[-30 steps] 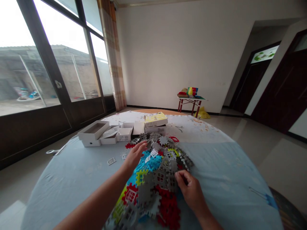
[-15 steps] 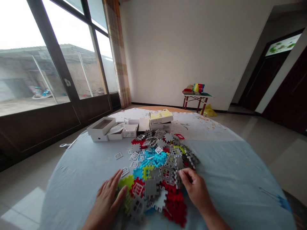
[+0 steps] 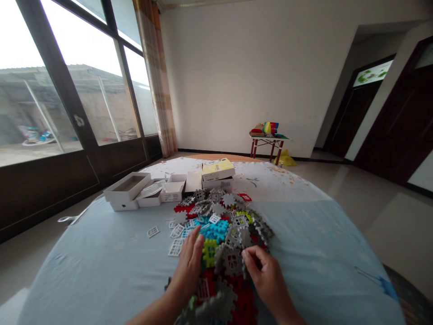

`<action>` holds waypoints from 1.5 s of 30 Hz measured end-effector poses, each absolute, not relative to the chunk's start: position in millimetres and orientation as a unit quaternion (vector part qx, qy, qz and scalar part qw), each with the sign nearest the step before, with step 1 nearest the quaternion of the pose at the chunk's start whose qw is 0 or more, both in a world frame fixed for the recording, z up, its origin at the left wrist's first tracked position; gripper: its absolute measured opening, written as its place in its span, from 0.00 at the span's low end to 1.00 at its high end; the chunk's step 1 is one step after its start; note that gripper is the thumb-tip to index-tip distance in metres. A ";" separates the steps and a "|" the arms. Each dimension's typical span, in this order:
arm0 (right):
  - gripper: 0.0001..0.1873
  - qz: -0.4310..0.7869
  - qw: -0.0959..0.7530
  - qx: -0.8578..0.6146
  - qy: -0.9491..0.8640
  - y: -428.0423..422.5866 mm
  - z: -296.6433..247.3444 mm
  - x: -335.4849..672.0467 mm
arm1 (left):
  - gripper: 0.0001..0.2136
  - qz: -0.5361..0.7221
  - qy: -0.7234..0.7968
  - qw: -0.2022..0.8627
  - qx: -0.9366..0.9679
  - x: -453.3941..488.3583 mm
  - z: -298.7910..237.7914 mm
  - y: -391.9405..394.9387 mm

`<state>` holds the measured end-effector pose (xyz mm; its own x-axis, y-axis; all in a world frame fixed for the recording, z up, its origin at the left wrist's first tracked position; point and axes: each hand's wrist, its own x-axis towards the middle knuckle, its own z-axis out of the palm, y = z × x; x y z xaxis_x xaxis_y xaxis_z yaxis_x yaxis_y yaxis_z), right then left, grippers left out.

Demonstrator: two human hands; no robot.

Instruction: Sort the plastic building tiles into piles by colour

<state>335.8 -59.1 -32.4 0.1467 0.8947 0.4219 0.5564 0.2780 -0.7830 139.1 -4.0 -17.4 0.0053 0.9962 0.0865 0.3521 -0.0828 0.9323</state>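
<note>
A heap of notched plastic building tiles, with grey tiles point(image 3: 233, 262), blue tiles point(image 3: 216, 230) and red tiles point(image 3: 241, 293) among them, lies in the middle of the table. Over its left side reaches my left hand point(image 3: 187, 266), fingers stretched out beside the blue tiles and a lime-green tile point(image 3: 209, 253). At the heap's right side, the thumb and forefinger of my right hand point(image 3: 265, 273) pinch the edge of a grey tile point(image 3: 244, 265), partly hidden by the fingers. White window-shaped pieces point(image 3: 176, 247) lie left of the heap.
Behind the heap, several open white boxes point(image 3: 126, 189) and a yellow-and-white box point(image 3: 218, 169) stand in a row. A single white window piece point(image 3: 153, 232) lies apart on the blue tablecloth point(image 3: 111, 262). A small side table point(image 3: 269, 137) stands by the wall.
My left hand has moved right and forward, from the heap's left edge to over the tiles near the blue ones. My right hand keeps its pinch. The view has swung slightly right.
</note>
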 end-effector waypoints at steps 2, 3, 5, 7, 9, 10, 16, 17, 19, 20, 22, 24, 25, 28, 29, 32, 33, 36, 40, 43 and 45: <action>0.17 0.169 0.496 -0.577 -0.627 -59.9 -30.5 333.4 | 0.25 0.445 0.544 0.339 0.625 140.7 0.1 11.6; 0.17 0.166 0.501 -0.577 -0.623 -60.4 -29.2 332.0 | 0.24 0.455 0.533 0.303 0.646 140.5 9.1 25.4; 0.16 0.159 0.516 -0.574 -0.616 -60.9 -26.7 328.7 | 0.24 0.422 0.546 0.208 0.693 139.5 23.9 62.8; 0.15 0.146 0.529 -0.566 -0.616 -61.1 -25.2 325.4 | 0.24 0.390 0.563 0.189 0.703 139.4 30.9 106.4; 0.14 0.130 0.536 -0.553 -0.624 -60.8 -25.3 322.0 | 0.26 0.357 0.579 0.176 0.711 141.5 29.5 146.1; 0.14 0.123 0.538 -0.548 -0.629 -60.7 -25.9 320.3 | 0.26 0.340 0.587 0.174 0.714 143.5 26.6 162.2; 0.14 0.100 0.565 -0.536 -0.620 -59.8 -30.0 310.3 | 0.27 0.269 0.606 0.163 0.731 162.5 7.2 196.7; 0.14 0.099 0.568 -0.535 -0.618 -59.8 -30.2 308.9 | 0.26 0.261 0.607 0.162 0.733 165.2 6.4 194.9; 0.13 0.097 0.573 -0.536 -0.613 -59.9 -30.5 306.6 | 0.23 0.247 0.607 0.165 0.737 168.6 7.0 188.7; 0.13 0.095 0.573 -0.537 -0.611 -60.0 -30.8 305.7 | 0.22 0.242 0.605 0.167 0.740 169.2 8.0 184.6; 0.12 0.092 0.573 -0.539 -0.610 -60.3 -31.8 304.6 | 0.20 0.241 0.598 0.171 0.745 168.4 10.9 175.5; 0.12 0.098 0.572 -0.540 -0.611 -60.3 -33.0 304.7 | 0.20 0.247 0.586 0.180 0.750 165.8 13.3 165.0; 0.13 0.101 0.570 -0.540 -0.611 -60.2 -33.5 305.2 | 0.20 0.253 0.577 0.188 0.753 164.4 14.1 159.3; 0.14 0.104 0.559 -0.545 -0.616 -59.2 -33.4 308.4 | 0.19 0.271 0.539 0.222 0.766 162.4 14.4 140.0; 0.15 0.102 0.555 -0.548 -0.617 -58.8 -32.9 309.8 | 0.19 0.277 0.525 0.235 0.770 162.7 14.3 132.7; 0.15 0.098 0.538 -0.545 -0.635 -58.0 -30.8 313.9 | 0.18 0.289 0.488 0.281 0.774 165.4 15.9 108.5; 0.15 0.095 0.534 -0.543 -0.641 -57.9 -30.2 314.9 | 0.17 0.292 0.477 0.298 0.774 166.0 17.7 100.1; 0.17 0.091 0.534 -0.555 -0.631 -58.3 -29.6 317.8 | 0.18 0.296 0.441 0.346 0.773 162.6 26.6 79.5; 0.19 0.101 0.519 -0.573 -0.626 -57.9 -30.6 322.6 | 0.19 0.298 0.439 0.331 0.781 133.7 32.6 80.9; 0.18 0.107 0.512 -0.568 -0.636 -55.9 -32.5 324.7 | 0.22 0.316 0.518 0.255 0.753 97.4 20.5 104.7; 0.19 0.106 0.527 -0.566 -0.625 -54.1 -35.5 324.1 | 0.23 0.304 0.569 0.214 0.733 76.4 6.2 123.0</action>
